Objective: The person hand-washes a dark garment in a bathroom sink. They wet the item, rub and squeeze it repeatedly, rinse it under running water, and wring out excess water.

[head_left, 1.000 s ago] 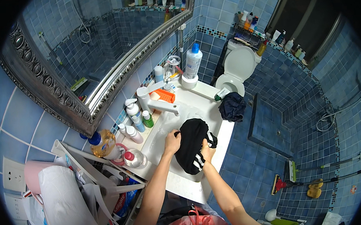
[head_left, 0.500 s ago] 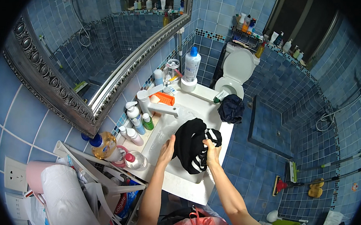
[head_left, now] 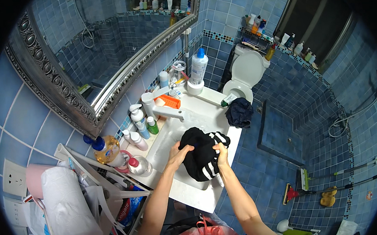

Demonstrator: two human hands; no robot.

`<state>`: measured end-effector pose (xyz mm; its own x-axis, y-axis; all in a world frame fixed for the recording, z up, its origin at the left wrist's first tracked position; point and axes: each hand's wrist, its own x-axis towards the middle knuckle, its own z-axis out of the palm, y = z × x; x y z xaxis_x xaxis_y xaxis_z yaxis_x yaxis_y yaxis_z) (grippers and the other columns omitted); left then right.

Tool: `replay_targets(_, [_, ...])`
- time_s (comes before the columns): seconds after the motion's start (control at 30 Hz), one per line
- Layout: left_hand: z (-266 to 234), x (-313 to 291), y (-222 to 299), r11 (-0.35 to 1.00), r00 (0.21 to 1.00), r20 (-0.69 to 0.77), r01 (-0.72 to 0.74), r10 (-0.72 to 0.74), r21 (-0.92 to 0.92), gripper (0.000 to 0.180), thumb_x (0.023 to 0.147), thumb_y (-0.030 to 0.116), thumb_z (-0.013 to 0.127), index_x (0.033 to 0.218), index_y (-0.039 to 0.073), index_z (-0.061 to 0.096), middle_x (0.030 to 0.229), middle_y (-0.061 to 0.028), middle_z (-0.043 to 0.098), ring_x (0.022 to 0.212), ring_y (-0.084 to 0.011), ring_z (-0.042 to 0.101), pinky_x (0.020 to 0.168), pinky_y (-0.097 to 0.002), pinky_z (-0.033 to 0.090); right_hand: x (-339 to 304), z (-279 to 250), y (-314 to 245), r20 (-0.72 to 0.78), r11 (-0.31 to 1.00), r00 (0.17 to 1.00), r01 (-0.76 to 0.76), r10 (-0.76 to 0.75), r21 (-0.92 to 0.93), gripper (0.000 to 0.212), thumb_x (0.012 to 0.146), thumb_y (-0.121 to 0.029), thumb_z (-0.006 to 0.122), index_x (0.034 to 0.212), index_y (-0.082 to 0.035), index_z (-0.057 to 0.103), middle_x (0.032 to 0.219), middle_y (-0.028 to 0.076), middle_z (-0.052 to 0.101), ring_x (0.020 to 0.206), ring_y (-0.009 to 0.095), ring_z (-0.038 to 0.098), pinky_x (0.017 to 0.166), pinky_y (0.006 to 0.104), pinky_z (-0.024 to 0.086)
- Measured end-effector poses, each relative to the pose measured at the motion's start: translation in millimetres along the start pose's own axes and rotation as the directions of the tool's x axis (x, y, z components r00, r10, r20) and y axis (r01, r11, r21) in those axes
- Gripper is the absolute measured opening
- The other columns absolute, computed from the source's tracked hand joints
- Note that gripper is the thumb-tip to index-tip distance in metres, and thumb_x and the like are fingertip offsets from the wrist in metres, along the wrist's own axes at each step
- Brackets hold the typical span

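A bunched black garment with white stripes (head_left: 197, 154) is held over the white sink basin (head_left: 157, 139), its lower folds hanging inside. My left hand (head_left: 177, 155) grips its left side, the thumb on top of the black cloth. On the other side my right hand (head_left: 221, 153) is closed on the fabric near the white stripes, thumb uppermost. The undersides of both hands' grips are hidden by the cloth. Just beyond the garment, the white faucet (head_left: 166, 110) reaches over the basin, where some wet suds show.
A dark navy cloth bundle (head_left: 239, 113) lies on the counter's right edge. Small bottles (head_left: 138, 142) line the left side, near an orange soap dish (head_left: 168, 102). A large blue-capped bottle (head_left: 199, 68) stands behind. A paper roll (head_left: 68, 204) is at lower left, a toilet (head_left: 246, 69) beyond.
My left hand has gone from resting flat against the garment's side to gripping it with the thumb over the top. The cloth's upper folds have shifted; my right hand keeps its hold.
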<state>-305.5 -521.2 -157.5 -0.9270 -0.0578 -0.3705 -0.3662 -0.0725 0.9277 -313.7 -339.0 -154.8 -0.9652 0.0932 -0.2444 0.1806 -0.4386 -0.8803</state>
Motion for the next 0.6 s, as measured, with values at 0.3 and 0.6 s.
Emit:
replay_targets(0.3, [1.3, -22.8, 30.3, 0.926, 0.924, -0.08, -0.376, 0.374, -0.015, 0.022, 0.066, 0.011, 0.067, 0.084, -0.002, 0.063, 0.072, -0.0056, 0.066, 0.069, -0.0108, 0.058, 0.066, -0.0274, 0.047, 14.2, -13.9, 39.7, 0.246, 0.797, 0.948, -0.304, 0.2, 0.521, 0.028, 0.074, -0.021, 0.051, 0.094, -0.004, 0.061, 0.089, 0.009, 0.064, 0.081, 0.022, 0.064, 0.078, 0.0305, 0.052])
replay_targets(0.6, [7.1, -54.3, 63.9, 0.845, 0.844, -0.041, -0.534, 0.535, 0.03, 0.027, 0.066, 0.006, 0.067, 0.091, -0.003, 0.06, 0.088, -0.008, 0.059, 0.083, -0.0164, 0.056, 0.077, -0.0295, 0.045, -5.6, -17.1, 14.2, 0.2, 0.788, 0.872, -0.489, 0.446, 0.374, 0.05, 0.081, -0.042, 0.055, 0.113, -0.004, 0.056, 0.105, 0.012, 0.063, 0.094, 0.026, 0.062, 0.086, 0.0364, 0.051])
